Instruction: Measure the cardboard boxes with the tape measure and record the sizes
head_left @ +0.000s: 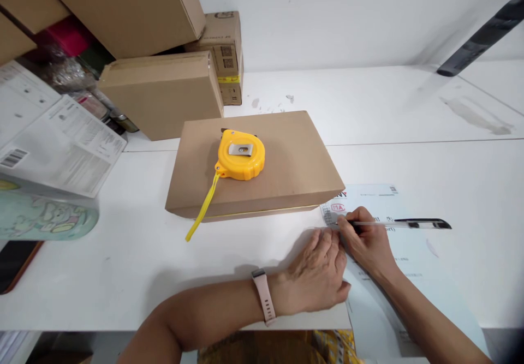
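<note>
My right hand (368, 241) is closed around a pen (405, 224), its tip down on a printed paper form (409, 255) that lies on the white table (123, 255). My left hand (317, 274) rests flat beside it, fingers stretched out, pressing the left edge of the form; a pink watch band is on that wrist. Just beyond the hands lies a flat brown cardboard box (286, 162). A yellow tape measure (240, 155) with a yellow strap sits on top of the box.
Several stacked cardboard boxes (164, 91) fill the back left. Printed sheets (61, 140) and a pale green case (45, 216) lie at the left edge, with a dark phone-like object (14, 263) below. A dark bar (478, 39) leans at the top right.
</note>
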Demonstrator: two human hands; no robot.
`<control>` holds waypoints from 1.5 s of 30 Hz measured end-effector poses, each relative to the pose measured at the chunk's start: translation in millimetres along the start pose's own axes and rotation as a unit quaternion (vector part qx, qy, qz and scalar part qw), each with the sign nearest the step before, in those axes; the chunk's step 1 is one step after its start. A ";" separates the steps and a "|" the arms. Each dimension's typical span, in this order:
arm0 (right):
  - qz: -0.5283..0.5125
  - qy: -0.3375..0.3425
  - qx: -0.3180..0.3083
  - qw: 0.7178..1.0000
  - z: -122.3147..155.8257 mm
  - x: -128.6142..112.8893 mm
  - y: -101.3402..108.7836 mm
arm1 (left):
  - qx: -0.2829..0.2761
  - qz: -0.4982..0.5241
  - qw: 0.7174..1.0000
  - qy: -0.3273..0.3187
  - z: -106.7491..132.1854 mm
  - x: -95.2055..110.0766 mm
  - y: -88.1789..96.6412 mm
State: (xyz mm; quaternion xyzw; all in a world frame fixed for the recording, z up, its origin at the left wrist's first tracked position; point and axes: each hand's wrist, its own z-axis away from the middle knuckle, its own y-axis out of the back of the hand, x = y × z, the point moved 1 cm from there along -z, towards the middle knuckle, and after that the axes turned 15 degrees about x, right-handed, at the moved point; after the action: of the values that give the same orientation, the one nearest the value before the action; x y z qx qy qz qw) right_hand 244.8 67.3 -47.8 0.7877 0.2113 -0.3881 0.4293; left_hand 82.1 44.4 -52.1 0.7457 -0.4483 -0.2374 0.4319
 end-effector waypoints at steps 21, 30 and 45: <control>-0.002 -0.011 0.007 1.000 -0.1 -2.0 0.5 | -0.014 0.009 1.000 0.000 0.3 -0.8 1.5; 0.075 0.092 0.026 0.993 -12.7 14.9 12.2 | -0.015 -0.010 1.000 -0.011 -0.4 0.3 2.2; 0.102 0.244 0.026 0.964 -26.0 56.0 2.9 | 0.094 0.053 0.994 -0.014 -7.2 -8.6 27.0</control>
State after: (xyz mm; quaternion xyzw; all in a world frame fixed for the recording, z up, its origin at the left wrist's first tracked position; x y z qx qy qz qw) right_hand 292.1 87.6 -82.1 0.8866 0.2180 -0.1438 0.3817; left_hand 70.8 48.9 -25.6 0.7545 -0.5141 -0.1814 0.3653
